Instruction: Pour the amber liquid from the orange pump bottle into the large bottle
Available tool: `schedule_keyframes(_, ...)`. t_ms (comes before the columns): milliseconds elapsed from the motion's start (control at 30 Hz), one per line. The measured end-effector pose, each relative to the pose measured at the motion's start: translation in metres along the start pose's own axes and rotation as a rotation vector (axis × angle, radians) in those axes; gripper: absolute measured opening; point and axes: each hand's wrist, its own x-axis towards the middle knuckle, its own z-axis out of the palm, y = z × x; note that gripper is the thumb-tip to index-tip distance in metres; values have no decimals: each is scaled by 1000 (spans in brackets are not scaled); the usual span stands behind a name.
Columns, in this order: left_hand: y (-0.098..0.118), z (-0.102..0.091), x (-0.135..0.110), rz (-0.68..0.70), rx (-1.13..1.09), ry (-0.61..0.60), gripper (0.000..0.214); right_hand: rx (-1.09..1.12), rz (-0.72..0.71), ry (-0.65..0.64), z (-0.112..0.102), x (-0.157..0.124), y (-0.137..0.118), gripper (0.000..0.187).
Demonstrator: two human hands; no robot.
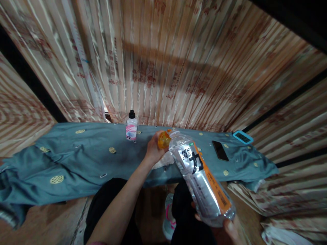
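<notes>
Amber container point(164, 140): left hand point(154, 150) closed round it; right hand point(230, 227) clasps the bottle point(200, 177) near its base (tilted, mouth beside the container's).

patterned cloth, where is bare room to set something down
Widest: left of the pink-labelled bottle, though rumpled toward the left end. Smaller: between the large bottle and the phone. Crowded: the middle, with left hand, amber container and white item.

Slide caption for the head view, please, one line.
Right hand holds a large labelled bottle, its neck angled toward an amber container in the left hand.
</notes>
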Motion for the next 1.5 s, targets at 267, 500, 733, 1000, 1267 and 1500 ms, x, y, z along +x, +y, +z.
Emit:
schedule_keyframes(267, 1, -1, -1, 9, 4, 2, 52, 44, 26, 3, 2, 1, -1, 76)
schedule_keyframes(500, 1, -1, -1, -13, 17, -4, 53, 29, 5, 7, 4, 0, -4, 77)
schedule_keyframes(733, -2, 0, -1, 1, 3, 3, 54, 52, 21, 1, 5, -1, -5, 72)
schedule_keyframes(1000, 1, -1, -1, 13, -1, 2, 53, 6, 22, 23, 5, 0, -3, 80)
schedule_keyframes(1267, 0, -2, 1, -18, -9, -4, 55, 14, -12, -49, -1, 4, 9, 74)
schedule_keyframes(1500, 1, -3, 2, -28, -14, 2, 54, 73, 90, -7, -3, 3, 12, 76)
